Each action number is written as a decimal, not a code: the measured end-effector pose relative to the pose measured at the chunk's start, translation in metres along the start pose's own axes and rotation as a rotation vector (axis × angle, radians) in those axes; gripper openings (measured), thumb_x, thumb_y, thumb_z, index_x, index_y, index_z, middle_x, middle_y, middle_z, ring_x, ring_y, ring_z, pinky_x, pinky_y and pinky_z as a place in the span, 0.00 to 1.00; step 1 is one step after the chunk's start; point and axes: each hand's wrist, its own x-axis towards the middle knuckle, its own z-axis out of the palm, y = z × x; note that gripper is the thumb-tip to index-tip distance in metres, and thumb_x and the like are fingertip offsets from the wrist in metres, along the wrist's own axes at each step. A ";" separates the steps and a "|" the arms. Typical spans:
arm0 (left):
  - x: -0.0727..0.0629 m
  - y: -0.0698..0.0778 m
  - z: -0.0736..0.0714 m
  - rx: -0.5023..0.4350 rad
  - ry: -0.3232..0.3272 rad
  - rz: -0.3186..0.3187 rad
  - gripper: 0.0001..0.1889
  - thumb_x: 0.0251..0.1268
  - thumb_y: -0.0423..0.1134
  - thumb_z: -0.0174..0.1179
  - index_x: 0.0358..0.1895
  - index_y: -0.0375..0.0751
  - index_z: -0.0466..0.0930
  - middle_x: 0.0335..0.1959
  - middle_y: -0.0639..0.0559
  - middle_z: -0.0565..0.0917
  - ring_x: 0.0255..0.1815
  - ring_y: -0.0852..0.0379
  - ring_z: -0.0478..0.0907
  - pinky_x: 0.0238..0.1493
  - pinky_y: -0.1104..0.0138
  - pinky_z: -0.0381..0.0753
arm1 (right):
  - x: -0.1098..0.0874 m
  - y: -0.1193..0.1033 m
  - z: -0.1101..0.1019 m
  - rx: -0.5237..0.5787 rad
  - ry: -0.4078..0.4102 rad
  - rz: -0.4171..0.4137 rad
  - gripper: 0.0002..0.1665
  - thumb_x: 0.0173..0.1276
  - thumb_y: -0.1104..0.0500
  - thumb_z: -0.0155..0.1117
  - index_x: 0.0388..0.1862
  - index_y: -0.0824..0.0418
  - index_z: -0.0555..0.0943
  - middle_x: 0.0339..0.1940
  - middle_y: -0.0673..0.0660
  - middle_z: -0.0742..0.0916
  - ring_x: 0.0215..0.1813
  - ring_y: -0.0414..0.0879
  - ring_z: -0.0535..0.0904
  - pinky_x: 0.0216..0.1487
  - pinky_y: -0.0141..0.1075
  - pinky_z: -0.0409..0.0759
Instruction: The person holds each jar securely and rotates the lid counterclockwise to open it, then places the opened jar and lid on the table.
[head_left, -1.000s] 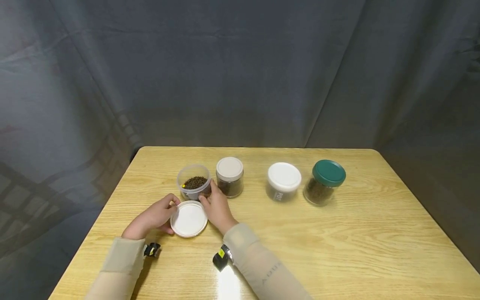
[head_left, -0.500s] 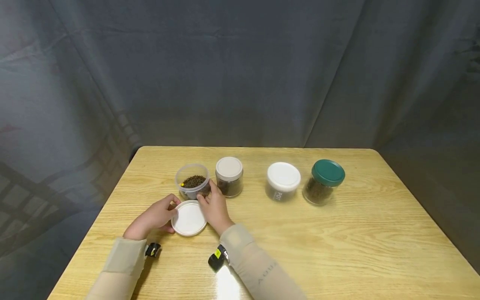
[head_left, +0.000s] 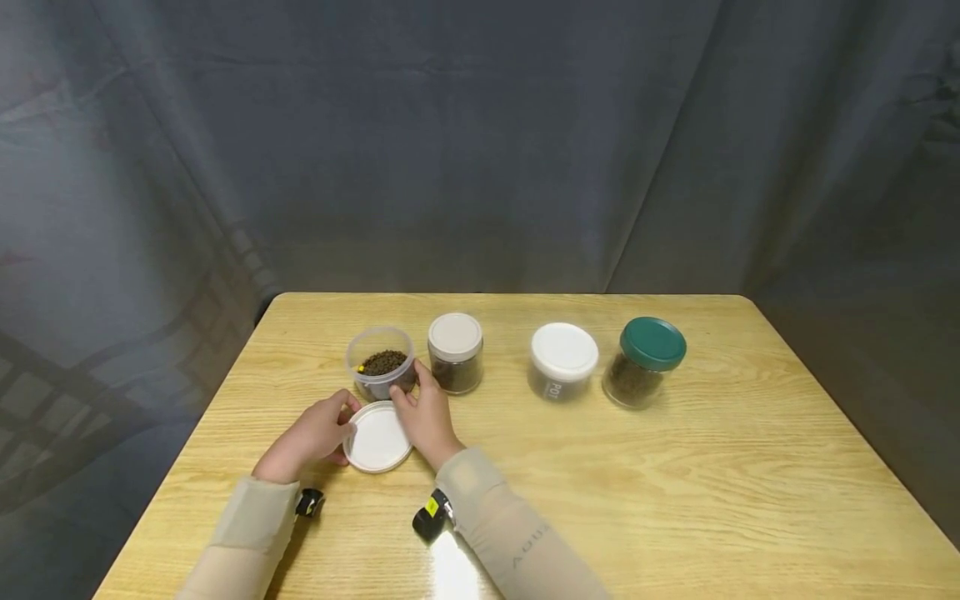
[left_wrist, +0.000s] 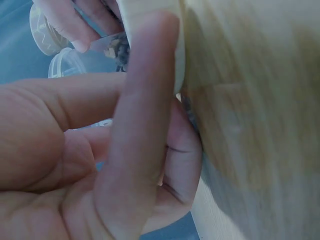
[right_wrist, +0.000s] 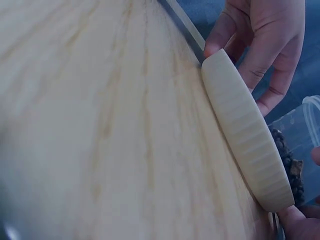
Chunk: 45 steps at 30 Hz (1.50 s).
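A round white lid (head_left: 378, 437) lies on the wooden table (head_left: 675, 500) near its left side. My left hand (head_left: 309, 432) holds the lid's left edge between thumb and fingers. Its ribbed rim shows in the right wrist view. Just behind the lid stands an uncovered clear plastic tub (head_left: 384, 385) with dark brown granules and a small yellow piece inside. My right hand (head_left: 429, 417) grips the tub's right side, its thumb at the front near the lid's top edge. In the left wrist view a finger of the left hand (left_wrist: 142, 125) crosses in front of the lid.
Right of the tub stands a glass jar with a beige lid (head_left: 455, 354). Farther right are a white-lidded tub (head_left: 564, 360) and a green-lidded jar (head_left: 643, 362) with brown contents. A dark grey curtain (head_left: 480, 167) hangs behind the table.
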 end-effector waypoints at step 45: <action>0.003 0.004 -0.010 0.204 0.112 0.147 0.06 0.73 0.33 0.58 0.45 0.33 0.76 0.43 0.39 0.83 0.46 0.41 0.81 0.43 0.50 0.84 | -0.018 0.009 -0.044 -0.038 -0.107 -0.071 0.23 0.75 0.61 0.61 0.66 0.68 0.76 0.63 0.66 0.82 0.64 0.58 0.79 0.61 0.39 0.82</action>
